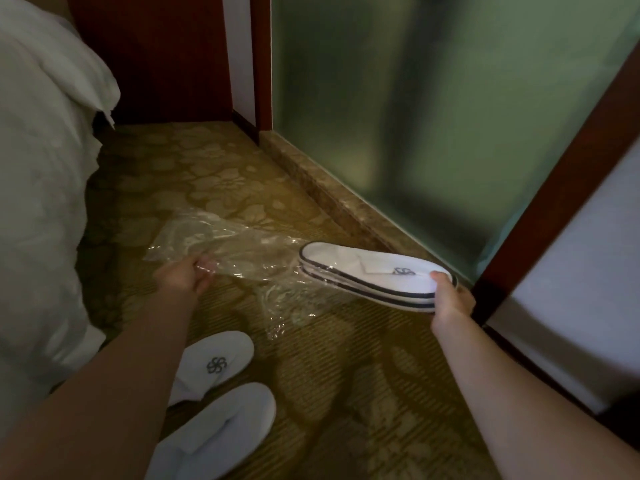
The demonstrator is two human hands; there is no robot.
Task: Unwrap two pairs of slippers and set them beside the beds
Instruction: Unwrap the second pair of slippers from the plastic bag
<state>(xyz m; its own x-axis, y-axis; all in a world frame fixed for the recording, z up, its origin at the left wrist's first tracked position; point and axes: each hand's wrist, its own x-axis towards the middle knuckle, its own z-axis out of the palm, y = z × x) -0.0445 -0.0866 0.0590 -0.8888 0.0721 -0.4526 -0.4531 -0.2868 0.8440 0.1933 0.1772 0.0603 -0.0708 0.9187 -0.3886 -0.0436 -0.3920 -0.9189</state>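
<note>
The right hand (452, 299) is gripping the toe end of a flat stacked pair of white slippers (370, 271), thumb on top beside the dark emblem, fingers underneath, clamped on the pair. The pair is being held in the air above the carpet (363, 393), roughly level, heel end pointing left. The heel end is sitting at the mouth of a clear plastic bag (239, 254); most of the pair is lying outside the bag.

The left hand (187, 277) is pinching the far end of the bag, fingers closed on the plastic. The bag is stretching between the two hands, crumpled and partly sagging toward the carpet.

A second pair of white slippers (214, 403) is lying unwrapped on the carpet at lower left, side by side, toes pointing up and right, just beside the white bedding (41, 202) hanging down the bed's side. The nearer forearm is covering part of this pair.

A frosted glass panel (433, 116) on a stone sill (329, 188) is bounding the carpet on the right.
</note>
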